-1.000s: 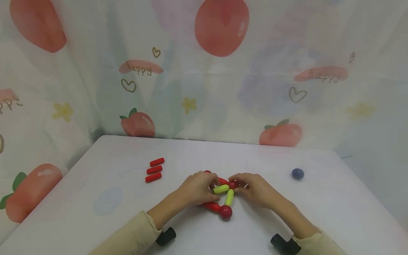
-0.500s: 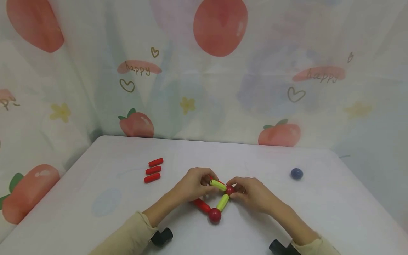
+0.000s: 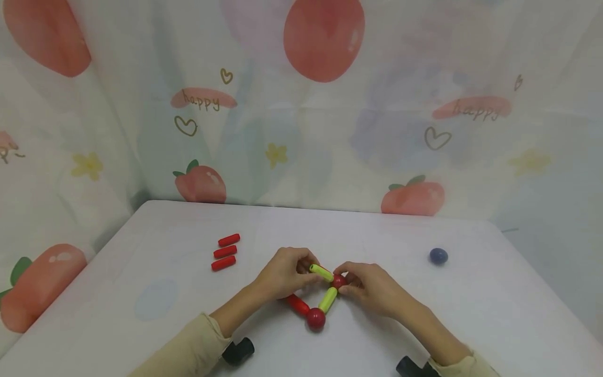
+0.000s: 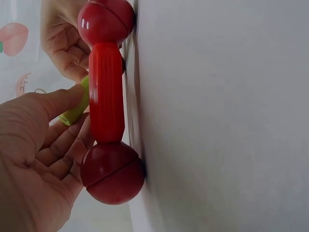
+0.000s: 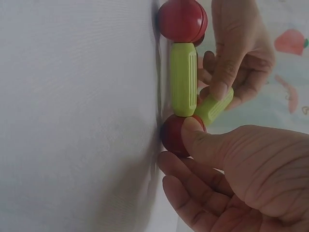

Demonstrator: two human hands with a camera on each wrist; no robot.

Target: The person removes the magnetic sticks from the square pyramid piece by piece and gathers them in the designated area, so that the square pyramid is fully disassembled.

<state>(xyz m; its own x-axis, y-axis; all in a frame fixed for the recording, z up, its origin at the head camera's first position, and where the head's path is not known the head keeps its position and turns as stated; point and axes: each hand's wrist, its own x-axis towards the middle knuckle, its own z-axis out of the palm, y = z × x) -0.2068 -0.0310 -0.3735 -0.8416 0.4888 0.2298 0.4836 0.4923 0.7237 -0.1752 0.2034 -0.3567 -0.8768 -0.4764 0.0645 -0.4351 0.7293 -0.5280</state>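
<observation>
Head view: a rod-and-ball frame is seen on the table [image 3: 424,324], centre-front, between both hands. Upper green rod [image 3: 321,272] is pinched by the left hand [image 3: 285,273] at its far-left end; its long axis runs up-left to down-right, ending at a red ball [image 3: 338,281] pinched by the right hand [image 3: 369,287]. So the joint lies just right of the left hand, just left of the right hand; right is nearer the ball, left nearer the rod. From that ball a 2nd green rod [image 3: 327,299] drops down-left to the front ball [image 3: 316,319]; a red rod [image 3: 298,304] runs from there up-left under the left hand. Three spare red rods [image 3: 225,252] are lying well apart to the left, a blue ball [image 3: 438,256] well apart to the right. L wrist view: red rod [image 4: 106,92] is seen between two red balls, resting on the table; left-hand fingers [image 4: 58,104] touch a green rod end [image 4: 77,107]. R wrist view: green rod [image 5: 183,79] lies along the table between two balls; the nearer ball [image 5: 176,135] is gripped by thumb and fingers of the right hand [image 5: 241,174]; the other green rod [image 5: 214,107] is held by left-hand fingertips [image 5: 219,89], angled off the ball.
</observation>
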